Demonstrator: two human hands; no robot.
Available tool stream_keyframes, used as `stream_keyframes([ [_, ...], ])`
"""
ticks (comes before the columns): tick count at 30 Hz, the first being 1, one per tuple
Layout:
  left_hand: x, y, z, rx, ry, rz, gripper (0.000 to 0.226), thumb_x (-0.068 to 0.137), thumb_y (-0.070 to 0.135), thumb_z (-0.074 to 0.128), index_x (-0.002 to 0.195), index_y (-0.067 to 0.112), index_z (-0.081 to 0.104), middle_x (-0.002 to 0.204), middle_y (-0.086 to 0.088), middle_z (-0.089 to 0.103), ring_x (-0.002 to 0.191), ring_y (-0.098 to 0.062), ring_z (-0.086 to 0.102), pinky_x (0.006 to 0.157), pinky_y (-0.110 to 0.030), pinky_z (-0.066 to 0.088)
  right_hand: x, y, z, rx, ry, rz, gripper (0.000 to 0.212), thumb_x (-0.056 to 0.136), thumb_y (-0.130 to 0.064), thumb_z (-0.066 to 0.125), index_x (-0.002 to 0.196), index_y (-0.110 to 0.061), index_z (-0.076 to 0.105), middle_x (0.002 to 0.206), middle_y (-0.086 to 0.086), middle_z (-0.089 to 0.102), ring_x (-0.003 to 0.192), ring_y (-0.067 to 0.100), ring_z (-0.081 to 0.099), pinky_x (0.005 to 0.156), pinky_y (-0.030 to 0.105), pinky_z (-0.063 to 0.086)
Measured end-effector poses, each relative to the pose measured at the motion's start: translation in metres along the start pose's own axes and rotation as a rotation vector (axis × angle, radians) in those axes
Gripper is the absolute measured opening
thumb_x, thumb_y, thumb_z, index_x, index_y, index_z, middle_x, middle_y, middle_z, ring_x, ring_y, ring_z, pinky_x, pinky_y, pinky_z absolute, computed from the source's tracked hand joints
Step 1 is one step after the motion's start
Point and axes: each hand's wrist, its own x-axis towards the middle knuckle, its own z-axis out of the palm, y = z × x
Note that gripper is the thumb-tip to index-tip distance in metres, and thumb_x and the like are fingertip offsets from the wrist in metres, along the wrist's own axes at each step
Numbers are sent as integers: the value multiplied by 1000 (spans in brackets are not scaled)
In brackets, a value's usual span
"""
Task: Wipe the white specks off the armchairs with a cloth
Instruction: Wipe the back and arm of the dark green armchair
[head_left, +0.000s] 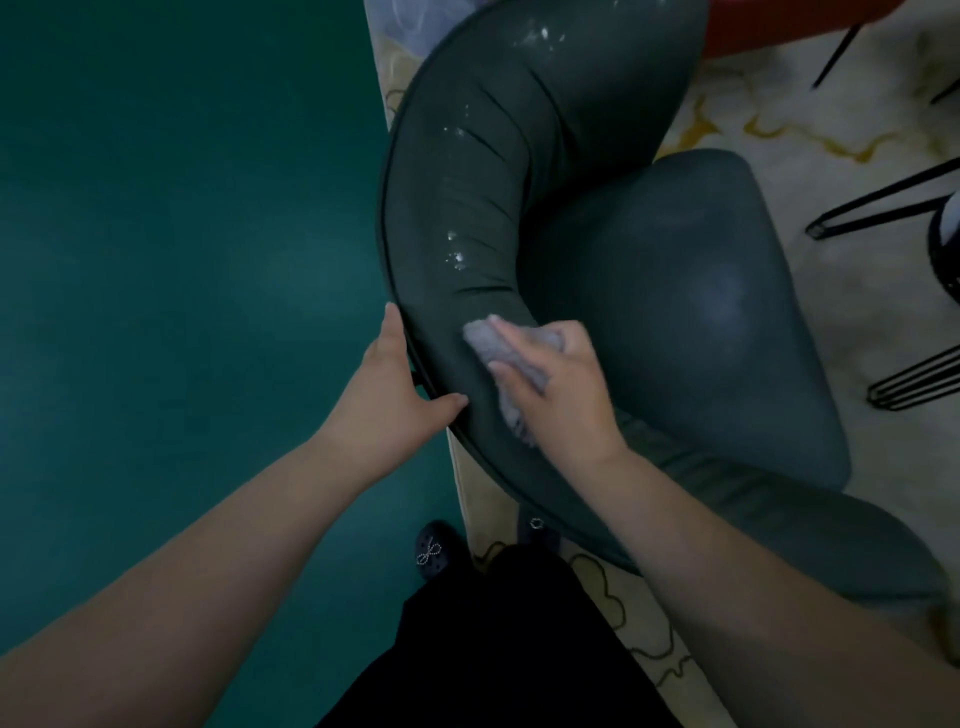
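The crumpled grey cloth (511, 364) lies pressed on the padded backrest of the dark green leather armchair (675, 291), held under the right hand (561, 384), whose fingers curl over it. Wiping seems under way; white specks (457, 257) wait further along the rim. The left hand (395, 395) grips the back edge. Open green floor (182, 208) lies beside.

A teal floor (182, 234) is meeting a cream rug (831, 130); black metal legs (883, 208) are standing on the rug.
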Motion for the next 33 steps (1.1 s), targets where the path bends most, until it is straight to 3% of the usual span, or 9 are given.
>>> stream_keyframes([
  [5,7,-1,-3,-35,-17,-22,119,73,31,80,153,24,-8,151,8,34,124,-13,50,103,-28,41,31,36,-28,62,126,486,27,94,-14,60,120,-12,62,125,16,56,91,10,63,76,11,46],
  [8,14,0,-9,-43,1,-33,118,74,32,79,153,25,-8,150,11,35,120,-9,52,95,-22,40,27,12,-19,144,172,290,25,90,-19,66,114,-23,66,106,7,51,76,-10,58,69,-1,42],
  [10,20,1,-14,-49,7,-44,117,74,33,79,153,25,-6,151,10,35,122,-10,52,100,-28,42,11,-3,-4,117,51,115,38,87,-11,68,123,-23,62,104,-1,43,91,-8,50,87,-1,35],
  [16,46,12,-34,-58,-2,-66,105,79,29,75,154,22,1,153,13,30,132,-13,44,111,-35,36,39,27,-8,161,122,403,38,93,-9,61,129,-19,59,107,2,41,89,2,50,87,-3,34],
  [20,62,19,-42,-13,29,-52,80,81,23,70,147,25,24,122,33,46,112,-8,56,90,-13,44,63,-5,3,157,113,110,36,91,-25,61,125,-39,59,112,7,43,90,3,54,80,11,47],
  [23,71,16,-46,-26,38,-83,90,82,23,67,153,22,13,148,8,39,125,-16,50,101,-29,42,79,-20,18,32,2,-107,38,87,-29,62,125,-28,63,110,10,47,100,26,51,89,36,49],
  [25,74,14,-48,-38,55,-114,94,84,23,67,154,23,4,155,5,29,124,-11,48,98,-25,38,89,-13,23,27,35,-51,38,89,-19,65,126,-24,62,106,12,47,99,30,52,89,36,48],
  [30,84,5,-57,-89,53,-137,92,87,21,66,154,27,3,158,6,22,128,-15,45,93,-23,35,112,-1,18,245,212,434,33,94,-21,60,127,-25,61,112,5,42,102,16,53,94,7,37],
  [33,95,3,-65,-74,37,-104,92,85,20,66,154,26,4,158,5,22,130,-16,45,94,-23,35,108,-26,22,201,122,114,41,89,-28,62,125,-46,56,109,6,47,97,20,53,92,21,46],
])
